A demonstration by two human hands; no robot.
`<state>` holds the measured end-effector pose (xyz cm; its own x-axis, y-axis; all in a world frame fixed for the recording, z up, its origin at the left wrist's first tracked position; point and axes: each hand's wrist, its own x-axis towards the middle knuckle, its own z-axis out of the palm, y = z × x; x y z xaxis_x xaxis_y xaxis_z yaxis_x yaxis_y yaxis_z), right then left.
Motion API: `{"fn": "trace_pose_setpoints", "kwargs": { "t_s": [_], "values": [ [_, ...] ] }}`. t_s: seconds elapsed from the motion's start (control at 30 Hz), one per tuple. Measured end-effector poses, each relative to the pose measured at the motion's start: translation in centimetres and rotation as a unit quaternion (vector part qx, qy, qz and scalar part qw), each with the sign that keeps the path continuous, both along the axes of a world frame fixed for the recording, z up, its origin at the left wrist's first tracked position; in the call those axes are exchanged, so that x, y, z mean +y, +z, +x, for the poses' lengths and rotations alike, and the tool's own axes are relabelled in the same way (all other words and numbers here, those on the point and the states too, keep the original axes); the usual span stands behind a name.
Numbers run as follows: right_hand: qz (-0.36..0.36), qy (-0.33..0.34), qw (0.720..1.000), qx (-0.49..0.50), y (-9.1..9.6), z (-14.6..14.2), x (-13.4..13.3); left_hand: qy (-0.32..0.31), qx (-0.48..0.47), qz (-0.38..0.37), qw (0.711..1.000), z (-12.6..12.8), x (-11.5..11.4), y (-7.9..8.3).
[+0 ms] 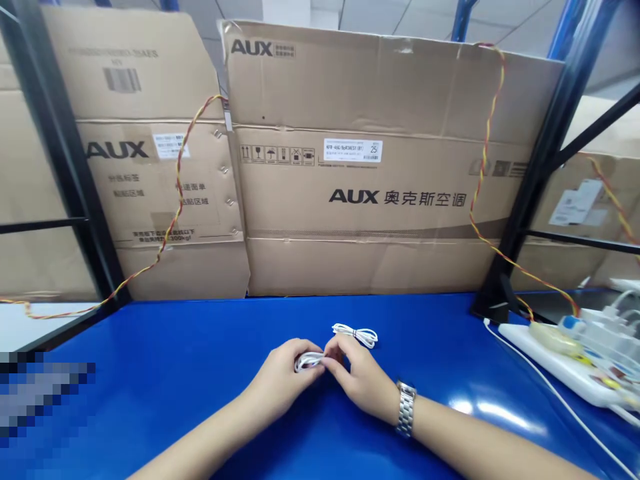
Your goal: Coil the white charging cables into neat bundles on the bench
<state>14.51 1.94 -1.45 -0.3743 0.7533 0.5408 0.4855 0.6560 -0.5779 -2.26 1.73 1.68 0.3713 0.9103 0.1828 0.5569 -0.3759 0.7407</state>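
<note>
white cable (355, 335) on blue workbench (150, 380), cardboard aux boxes (385, 160) behind.

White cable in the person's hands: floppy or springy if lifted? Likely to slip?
The thin white cable is probably light and floppy: it bends into tight loops between the left hand and right hand. Its loosely gathered loops may spring apart if released. It could also slide easily on the glossy blue tabletop.
</note>
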Motion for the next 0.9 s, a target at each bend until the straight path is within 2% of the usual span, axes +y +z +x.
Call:
{"fn": "trace_pose_setpoints", "kwargs": {
  "t_s": [0.07,0.13,0.23,0.33,0.4,0.47,0.6,0.67,0.8,0.9],
  "values": [
    [-0.013,0.014,1.0,0.006,0.0,0.0,-0.1,-0.011,0.003,0.018,1.0,-0.2,0.0,0.3],
    [-0.019,0.018,1.0,0.008,0.2,-0.1,-0.2,-0.04,-0.009,0.005,0.999,-0.3,0.0,0.4],
    [-0.021,0.018,0.999,0.016,0.5,-0.2,-0.4,-0.073,-0.059,-0.068,0.993,-0.4,0.2,0.2],
    [0.005,0.021,1.0,0.013,0.6,-0.3,-0.6,-0.064,-0.139,-0.148,0.977,-0.3,0.5,-0.3],
    [0.058,0.021,0.998,-0.006,0.6,-0.2,-0.8,-0.053,-0.198,-0.196,0.959,-0.2,0.8,-0.6],
    [0.144,0.026,0.988,-0.05,0.5,-0.2,-1.0,-0.044,-0.244,-0.225,0.942,-0.1,0.9,-0.7],
    [0.323,0.053,0.933,-0.147,0.3,0.0,-1.0,-0.02,-0.333,-0.294,0.896,-0.1,0.6,-0.6],
    [0.346,0.041,0.927,-0.138,0.4,0.0,-0.8,-0.01,-0.358,-0.306,0.882,-0.2,0.5,-0.4],
    [0.28,-0.03,0.957,-0.069,0.7,-0.1,-0.6,-0.001,-0.331,-0.263,0.906,-0.6,0.8,-0.3],
    [0.258,-0.036,0.962,-0.078,0.9,-0.1,-0.5,0.003,-0.291,-0.213,0.933,-0.6,1.3,-0.4]
  ]
}}
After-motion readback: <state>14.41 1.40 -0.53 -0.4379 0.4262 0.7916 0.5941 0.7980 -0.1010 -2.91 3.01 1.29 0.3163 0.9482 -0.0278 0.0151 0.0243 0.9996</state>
